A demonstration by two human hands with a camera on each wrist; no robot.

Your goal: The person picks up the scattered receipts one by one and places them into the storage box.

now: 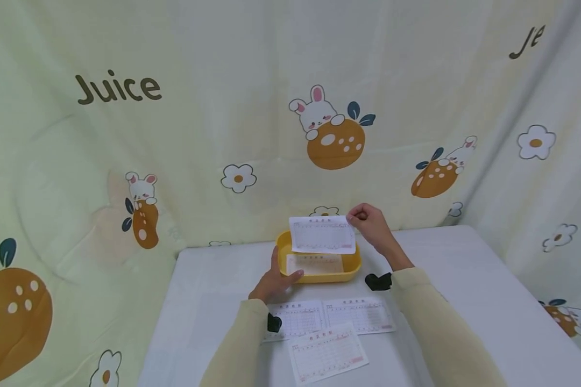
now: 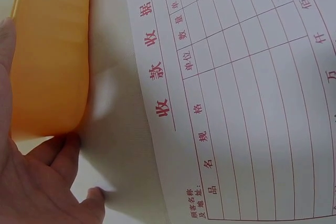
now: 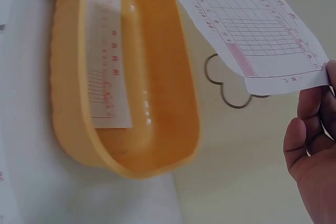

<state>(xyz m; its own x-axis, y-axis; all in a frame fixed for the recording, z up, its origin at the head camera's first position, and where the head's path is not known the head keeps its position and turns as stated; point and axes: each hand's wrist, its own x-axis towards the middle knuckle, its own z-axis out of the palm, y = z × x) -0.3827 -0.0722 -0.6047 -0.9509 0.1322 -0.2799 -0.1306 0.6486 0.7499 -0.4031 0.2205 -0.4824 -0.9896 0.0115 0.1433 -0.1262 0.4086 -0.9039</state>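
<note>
1. Pale printed curtain (image 1: 222, 123), backing the whole scene; it stands close behind the table's far edge, so I judge little room for reaching that way.
2. White-covered table (image 1: 203, 301): bare cloth runs to its left and right edges, leaving me free sideways.
3. Yellow tray (image 1: 329, 278), near the middle of the table's far edge. My left hand (image 1: 273, 282) grips its near left corner; uneven pressure there could tilt or skid it.
4. Right hand (image 1: 375, 230): thumb and fingers pinched narrow on the held slip (image 1: 322, 235), by its upper right corner, raised at the tray's far side. Supported at one corner only, it could swing, snag the rim or fall behind.
5. Lying slips: a tray slip (image 1: 314, 264) inside; nearer me on the table, the left slip (image 1: 300, 317), right slip (image 1: 358, 316) and front slip (image 1: 326, 352). My left cuff (image 1: 254, 307) could drag the left slip.
</note>
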